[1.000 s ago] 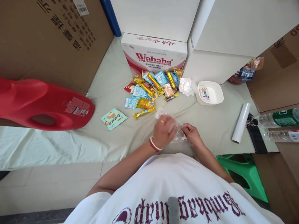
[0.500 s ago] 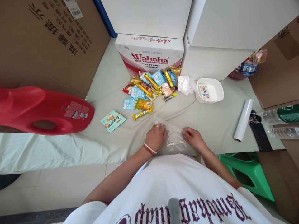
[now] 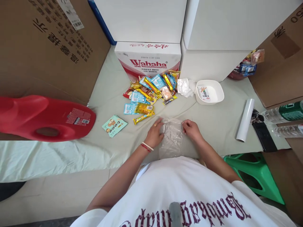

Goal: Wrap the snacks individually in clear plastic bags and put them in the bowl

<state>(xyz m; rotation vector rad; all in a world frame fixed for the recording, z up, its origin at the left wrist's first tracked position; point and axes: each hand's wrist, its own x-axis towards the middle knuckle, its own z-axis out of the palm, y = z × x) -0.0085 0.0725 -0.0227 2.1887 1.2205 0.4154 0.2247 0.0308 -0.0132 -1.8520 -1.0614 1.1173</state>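
A clear plastic bag [image 3: 173,138] lies flat and crinkled on the cloth-covered table, close to my shirt. My left hand [image 3: 154,135] rests along the bag's left edge, fingers stretched forward and thumb apart. At the upper right corner, my right hand [image 3: 190,129] pinches the bag's edge between thumb and fingers. Beyond the bag is a heap of wrapped snacks [image 3: 151,90], with a yellow-wrapped bar [image 3: 143,118] nearest me. A mint-green packet [image 3: 114,125] lies to the left.
Behind the snacks stands a Wahaha box [image 3: 149,60]. A white bowl [image 3: 216,92] holding a packet sits right of crumpled clear plastic [image 3: 184,87]. Farther right are a white roll [image 3: 245,120], a black phone-like object [image 3: 264,136] and bottles [image 3: 288,112]. A red jug [image 3: 47,116] lies left.
The bag has gone from bunched between my hands to spread flat. My left hand has moved from over the bag to its left edge; my right hand keeps its pinch.
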